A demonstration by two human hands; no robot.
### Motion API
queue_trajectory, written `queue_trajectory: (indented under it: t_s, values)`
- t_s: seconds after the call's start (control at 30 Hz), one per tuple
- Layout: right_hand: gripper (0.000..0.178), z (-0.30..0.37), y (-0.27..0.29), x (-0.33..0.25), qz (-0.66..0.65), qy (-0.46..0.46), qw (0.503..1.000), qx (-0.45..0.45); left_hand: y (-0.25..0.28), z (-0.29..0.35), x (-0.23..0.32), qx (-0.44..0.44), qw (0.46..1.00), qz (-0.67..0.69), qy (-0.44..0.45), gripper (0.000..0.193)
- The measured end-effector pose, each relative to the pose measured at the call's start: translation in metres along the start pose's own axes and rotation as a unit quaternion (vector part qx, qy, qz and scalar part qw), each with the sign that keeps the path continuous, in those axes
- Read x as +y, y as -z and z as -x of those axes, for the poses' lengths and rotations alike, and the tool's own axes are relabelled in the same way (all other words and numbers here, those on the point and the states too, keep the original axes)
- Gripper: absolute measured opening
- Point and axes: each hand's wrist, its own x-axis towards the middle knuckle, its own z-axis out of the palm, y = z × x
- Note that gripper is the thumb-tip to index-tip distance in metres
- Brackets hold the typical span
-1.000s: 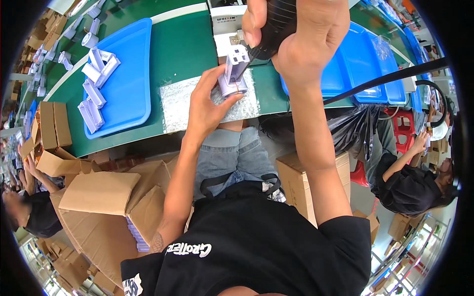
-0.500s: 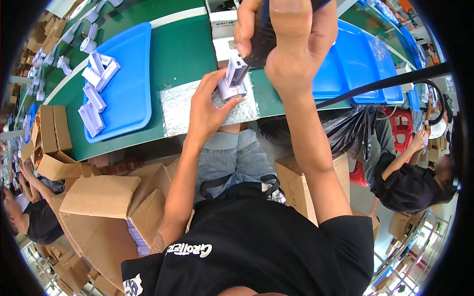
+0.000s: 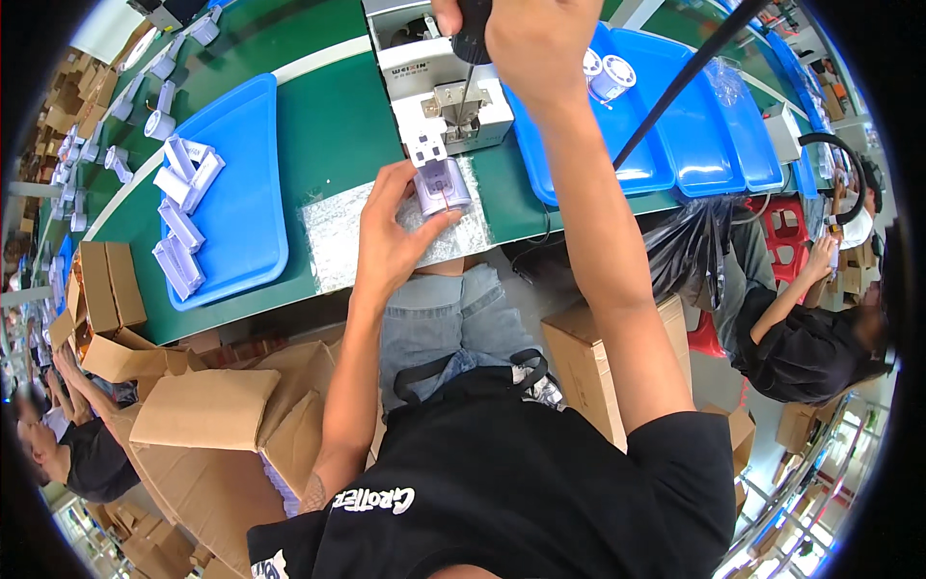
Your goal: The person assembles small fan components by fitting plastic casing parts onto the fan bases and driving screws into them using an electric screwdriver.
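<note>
My left hand holds a pale lavender plastic housing at the near end of the machine, thumb on one side and fingers on the other. A flat part with small dark square holes stands up at the housing's far end, and a thin wire shows on its near side. My right hand is closed round the black handle of a screwdriver. Its thin shaft points down at the metal front of a grey-white box-shaped machine, probably a screw feeder. Whether the tip touches it, I cannot tell.
A crinkled silvery sheet lies under my left hand. At left, a blue tray holds several lavender parts. More blue trays stand at right, with round white parts in one. A dark cable crosses there. Open cartons stand below left.
My right hand has moved up and left with the screwdriver, from close over the housing to the machine. The left hand still grips the housing, which sits slightly lower and further left.
</note>
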Motion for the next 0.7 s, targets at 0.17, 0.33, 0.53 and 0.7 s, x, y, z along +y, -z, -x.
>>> queue_trajectory:
  t_s: [0.17,0.33,0.53,0.7]
  values:
    - [0.029,0.01,0.004,0.005,-0.03,0.001,1.0,-0.009,-0.001,0.0,-0.001,0.008,1.0,0.004,-0.017,0.06]
    - [0.031,0.006,0.003,-0.002,-0.082,-0.001,0.997,0.003,0.0,0.0,-0.003,0.005,1.0,0.005,-0.018,0.063]
    - [0.036,0.01,0.004,0.005,0.002,0.03,0.999,-0.022,0.0,0.002,-0.004,0.004,1.0,0.004,-0.016,0.063]
    - [0.036,0.014,0.008,0.0,-0.016,0.0,1.0,-0.01,0.001,0.003,-0.004,0.006,1.0,-0.007,-0.019,0.063]
